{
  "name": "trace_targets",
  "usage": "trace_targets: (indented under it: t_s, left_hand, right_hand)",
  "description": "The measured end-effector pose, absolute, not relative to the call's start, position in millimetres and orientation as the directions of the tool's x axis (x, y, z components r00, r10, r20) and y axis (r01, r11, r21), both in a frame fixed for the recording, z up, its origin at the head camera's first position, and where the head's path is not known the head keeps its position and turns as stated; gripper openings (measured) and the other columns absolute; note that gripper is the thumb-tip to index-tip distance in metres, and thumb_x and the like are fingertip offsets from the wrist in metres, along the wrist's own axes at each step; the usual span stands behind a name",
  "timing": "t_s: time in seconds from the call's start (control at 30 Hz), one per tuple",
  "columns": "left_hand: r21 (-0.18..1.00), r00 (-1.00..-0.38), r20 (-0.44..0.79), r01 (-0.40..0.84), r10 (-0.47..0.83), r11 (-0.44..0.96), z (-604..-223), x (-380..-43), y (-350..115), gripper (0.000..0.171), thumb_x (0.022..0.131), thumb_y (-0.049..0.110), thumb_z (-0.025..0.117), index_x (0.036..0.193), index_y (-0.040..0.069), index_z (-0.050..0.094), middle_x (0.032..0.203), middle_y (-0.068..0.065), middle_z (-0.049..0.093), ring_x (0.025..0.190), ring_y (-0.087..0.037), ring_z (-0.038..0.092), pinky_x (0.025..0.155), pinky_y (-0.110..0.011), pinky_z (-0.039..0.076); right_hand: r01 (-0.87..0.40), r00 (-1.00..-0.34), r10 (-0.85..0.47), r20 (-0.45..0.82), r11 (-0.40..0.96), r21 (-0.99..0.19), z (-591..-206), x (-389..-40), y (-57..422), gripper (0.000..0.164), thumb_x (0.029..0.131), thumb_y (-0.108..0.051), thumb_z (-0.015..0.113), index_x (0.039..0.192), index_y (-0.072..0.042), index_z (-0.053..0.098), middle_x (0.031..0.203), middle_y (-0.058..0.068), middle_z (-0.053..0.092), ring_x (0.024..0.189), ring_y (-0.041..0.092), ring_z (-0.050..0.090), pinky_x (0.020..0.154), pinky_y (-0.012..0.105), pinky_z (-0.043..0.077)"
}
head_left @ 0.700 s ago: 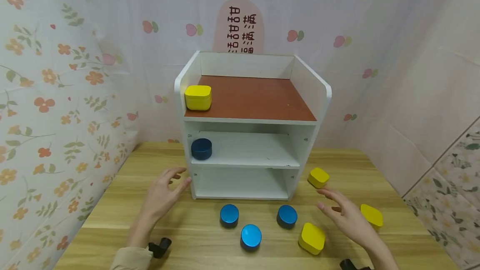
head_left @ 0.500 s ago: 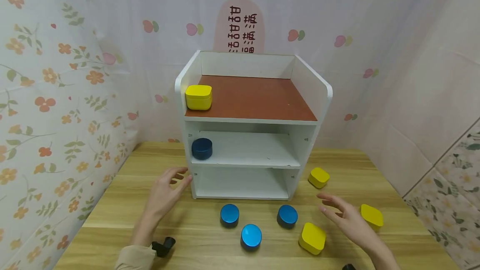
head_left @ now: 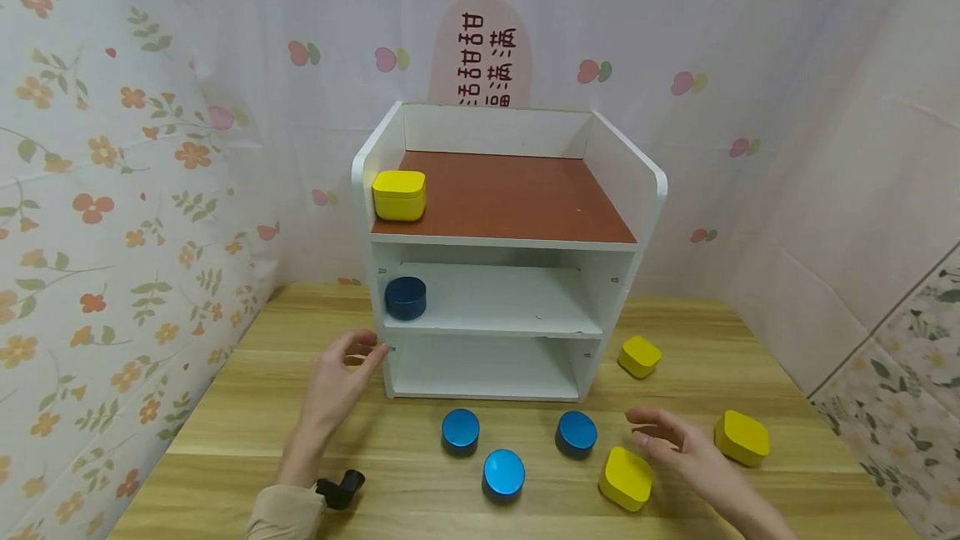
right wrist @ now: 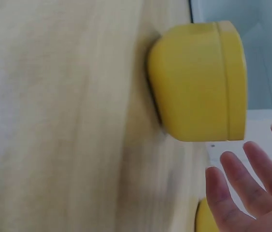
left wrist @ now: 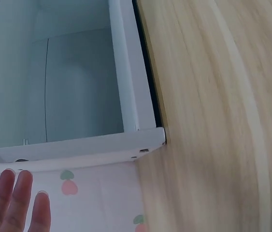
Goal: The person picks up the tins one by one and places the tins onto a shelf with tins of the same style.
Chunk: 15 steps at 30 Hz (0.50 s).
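Observation:
A white shelf unit [head_left: 480, 238] with a brown top stands mid-table. My left hand [head_left: 335, 382] is at its lower left side, fingers loosely bent and holding nothing; in the left wrist view the fingers [left wrist: 17, 200] lie close to the shelf's side edge. My right hand [head_left: 690, 457] hovers beside a yellow rounded-square tin [head_left: 626, 478], with nothing in its grasp. In the right wrist view the spread fingers [right wrist: 251, 183] are just below a yellow tin [right wrist: 198, 82]. Other yellow tins lie to the right [head_left: 742, 437] and farther back [head_left: 640, 357].
Blue round tins stand before the shelf: one left [head_left: 460, 432], one in front [head_left: 503, 475], one right [head_left: 576, 434]. A dark blue tin [head_left: 406, 298] is on the middle shelf, and a yellow tin [head_left: 400, 196] on the top at left. A floral curtain hangs behind.
My right hand has moved left and down, closer to the front yellow tin. My left hand has shifted slightly right by the shelf's side. The tins stay where they were.

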State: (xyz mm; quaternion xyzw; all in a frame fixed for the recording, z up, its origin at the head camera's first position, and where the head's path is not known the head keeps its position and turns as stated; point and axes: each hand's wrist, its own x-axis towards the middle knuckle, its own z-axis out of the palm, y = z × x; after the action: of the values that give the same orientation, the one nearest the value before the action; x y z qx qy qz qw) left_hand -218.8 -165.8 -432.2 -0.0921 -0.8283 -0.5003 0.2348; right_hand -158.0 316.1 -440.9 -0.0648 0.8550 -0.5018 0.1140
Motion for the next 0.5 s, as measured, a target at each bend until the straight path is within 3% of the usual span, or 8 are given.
trace_targets:
  t_s: [0.2, 0.4, 0.5]
  left_hand:
    - [0.834, -0.896, 0.427, 0.336, -0.126, 0.438, -436, -221, -164, 0.028, 0.090, 0.025, 0.073, 0.107, 0.004, 0.064, 0.096, -0.005, 0.069, 0.088, -0.018, 0.064, 0.077, -0.026, 0.051]
    - [0.902, -0.931, 0.332, 0.266, -0.153, 0.340, -439, -224, -162, 0.030, 0.092, 0.029, 0.071, 0.107, 0.004, 0.062, 0.100, -0.008, 0.065, 0.094, -0.018, 0.059, 0.080, -0.024, 0.048]
    - [0.940, -0.947, 0.284, 0.243, -0.153, 0.241, -442, -227, -161, 0.031, 0.093, 0.027, 0.070, 0.109, 0.002, 0.060, 0.101, -0.009, 0.062, 0.096, -0.018, 0.056, 0.081, -0.023, 0.048]
  right_hand:
    - [-0.035, -0.954, -0.272, -0.123, 0.514, -0.857, -448, -157, 314, 0.046, 0.098, -0.025, 0.061, 0.134, 0.002, 0.050, 0.132, 0.021, 0.053, 0.116, 0.033, 0.054, 0.087, 0.031, 0.049]
    - [-0.091, -0.922, -0.368, -0.120, 0.505, -0.858, -453, -157, 315, 0.045, 0.098, -0.022, 0.062, 0.132, 0.005, 0.049, 0.128, 0.023, 0.055, 0.110, 0.034, 0.056, 0.084, 0.021, 0.047]
    - [-0.132, -0.910, -0.402, -0.107, 0.523, -0.842, -456, -158, 317, 0.044, 0.098, -0.023, 0.062, 0.131, 0.004, 0.050, 0.128, 0.022, 0.056, 0.109, 0.035, 0.056, 0.084, 0.022, 0.047]
